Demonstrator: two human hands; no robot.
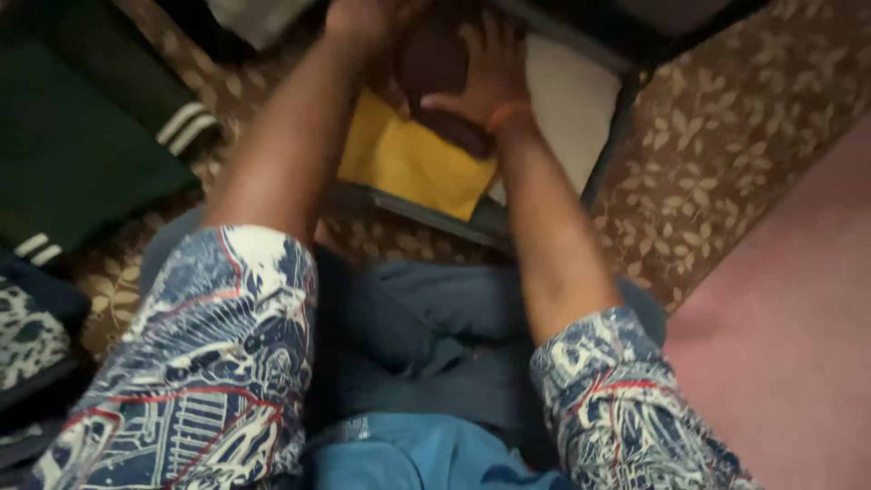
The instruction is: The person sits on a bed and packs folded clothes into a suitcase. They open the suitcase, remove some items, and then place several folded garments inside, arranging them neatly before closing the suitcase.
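— What sits at the centre of it?

— A dark brown object (435,68), rounded and blurred, near the top edge of the view. It lies between the person's two hands, above a yellow sheet (408,163) that looks like an envelope or folded cloth. Its exact kind cannot be told through the blur.

— How do the arms reach it?

— Both stretch forward, away from the body, nearly straight, converging on the brown thing. The right hand (490,77) lies flat against the object's right side, fingers spread fairly wide and pointing up the frame, an orange band (508,113) around the wrist. The left hand (363,18) meets the object's upper left; it is partly cut off by the frame's top edge, so whether its fingers are curled or open cannot be told.

— Is the object gripped?

— The right palm presses on it with open fingers rather than closing round it. The two hands bracket it from either side.

— And around that?

— The yellow sheet rests on a pale surface (567,100) with a dark metal frame (608,150), like a low table. Beneath is a brown floor covering (726,145) with a pale leaf pattern, and a pinkish mat (789,345) at the right. At the left lies dark green cloth (73,154) with white stripes. Nearest the camera are the person's short sleeves (209,363), printed blue, white and red, and blue trousers (417,336).
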